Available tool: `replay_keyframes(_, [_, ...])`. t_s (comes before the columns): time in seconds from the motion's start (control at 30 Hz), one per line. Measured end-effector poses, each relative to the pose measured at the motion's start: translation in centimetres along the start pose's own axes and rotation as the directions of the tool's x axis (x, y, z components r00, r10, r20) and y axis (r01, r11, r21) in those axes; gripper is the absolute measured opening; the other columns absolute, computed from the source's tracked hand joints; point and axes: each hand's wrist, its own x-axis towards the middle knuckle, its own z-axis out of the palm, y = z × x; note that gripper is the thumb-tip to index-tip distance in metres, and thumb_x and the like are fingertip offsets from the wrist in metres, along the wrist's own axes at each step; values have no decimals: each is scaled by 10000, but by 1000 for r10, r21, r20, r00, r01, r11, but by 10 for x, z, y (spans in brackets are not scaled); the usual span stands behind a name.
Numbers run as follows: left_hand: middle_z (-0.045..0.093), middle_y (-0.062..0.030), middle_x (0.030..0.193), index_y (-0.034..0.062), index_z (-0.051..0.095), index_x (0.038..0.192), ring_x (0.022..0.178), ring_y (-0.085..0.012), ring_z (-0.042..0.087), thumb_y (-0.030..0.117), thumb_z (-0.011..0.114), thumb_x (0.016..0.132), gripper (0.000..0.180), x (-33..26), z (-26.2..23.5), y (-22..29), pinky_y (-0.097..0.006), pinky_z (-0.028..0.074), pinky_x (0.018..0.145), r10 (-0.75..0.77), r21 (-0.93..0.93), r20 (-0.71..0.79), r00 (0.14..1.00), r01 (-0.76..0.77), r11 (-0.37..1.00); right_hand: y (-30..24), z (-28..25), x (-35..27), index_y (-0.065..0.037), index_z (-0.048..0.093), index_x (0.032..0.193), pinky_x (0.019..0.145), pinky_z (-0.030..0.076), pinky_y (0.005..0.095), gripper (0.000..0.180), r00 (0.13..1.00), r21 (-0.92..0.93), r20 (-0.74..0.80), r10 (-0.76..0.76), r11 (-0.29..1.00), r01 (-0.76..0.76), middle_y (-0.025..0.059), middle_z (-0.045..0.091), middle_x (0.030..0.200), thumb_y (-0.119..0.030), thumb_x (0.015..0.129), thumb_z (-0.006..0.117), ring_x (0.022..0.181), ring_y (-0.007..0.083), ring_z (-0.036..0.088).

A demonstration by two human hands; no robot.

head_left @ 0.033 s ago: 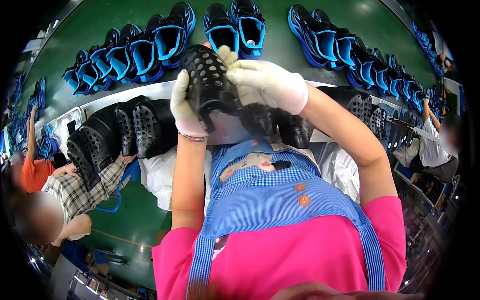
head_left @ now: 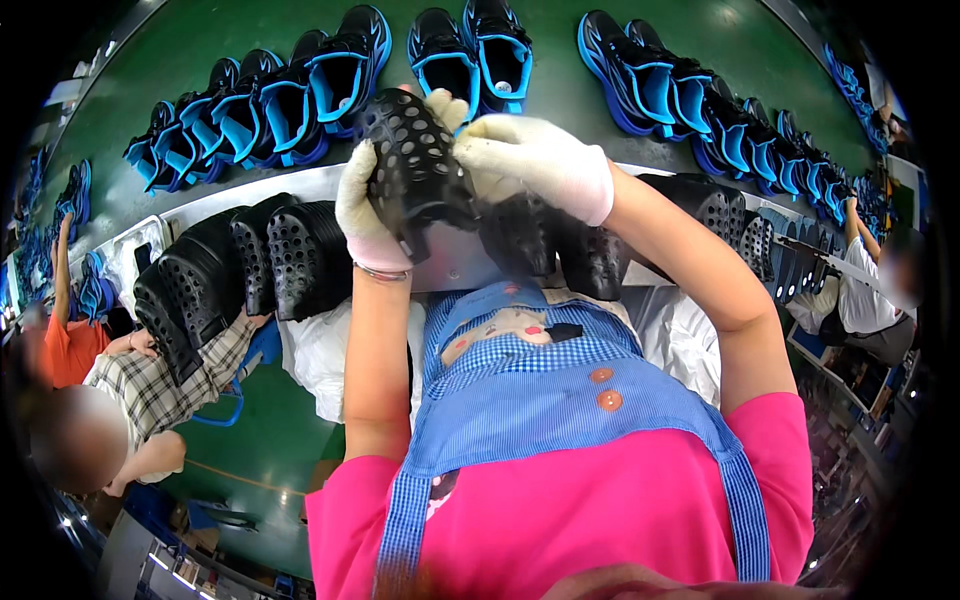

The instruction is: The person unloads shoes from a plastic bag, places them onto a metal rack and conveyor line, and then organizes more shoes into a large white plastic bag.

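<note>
Above the work ledge I hold a black plastic shoe tree [head_left: 405,150], a toe-shaped shell full of round holes. My left hand [head_left: 365,205], in a white glove, wraps it from the left, and gloved fingertips show past its far edge. At its right edge is my right hand [head_left: 545,165], gloved too, with thumb and fingers pinched together. Whatever lies in that pinch is too small to make out. Below my right hand, more black shoe trees [head_left: 598,262] lean on the ledge, partly hidden by it.
Stacked shoe trees [head_left: 305,255] stand left of me on the metal ledge [head_left: 455,262]. Black-and-blue sneakers [head_left: 345,70] line the green table [head_left: 540,50] beyond. A person in plaid [head_left: 180,385] sits at the left, and another in white [head_left: 855,295] is at the right.
Both hands and the shoe tree have shifted slightly left, and the shoe tree has turned a little. The right hand's pinch stays beside its edge.
</note>
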Motion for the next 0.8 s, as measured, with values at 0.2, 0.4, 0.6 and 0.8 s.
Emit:
replay_keyframes(0.2, [585,-122,1032,132,459,1300,905,-255,602,173,576,845,472,31,-39,12,-402,521,821,39,217,-204,978,7,976,-19,25,12,-6,601,1093,832,486,414,721,990,-798,-143,6,591,-119,241,659,974,-642,757,565,926,386,635])
replay_keyframes(0.4, [621,-44,903,68,602,1087,798,-164,618,309,623,887,314,72,-65,4,-307,520,712,233,558,-398,887,33,829,-4,16,38,-17,642,994,802,494,368,543,981,-679,-184,62,714,-172,195,674,878,-509,769,600,868,328,649])
replay_keyframes(0.6, [565,-198,1212,26,621,1096,1059,-364,563,176,593,778,353,75,-114,-9,-403,466,921,239,902,328,914,-227,-367,38,-79,102,-7,676,920,688,500,369,471,994,-804,13,107,592,-53,174,677,842,-453,781,613,762,273,654])
replay_keyframes(0.8, [646,-151,1036,93,623,1051,961,-355,613,311,617,840,304,109,-112,-18,-434,492,812,129,805,39,991,45,-592,-16,-26,155,-48,714,1021,815,528,384,349,937,-925,-336,90,157,-347,173,688,1035,-293,809,585,961,312,668])
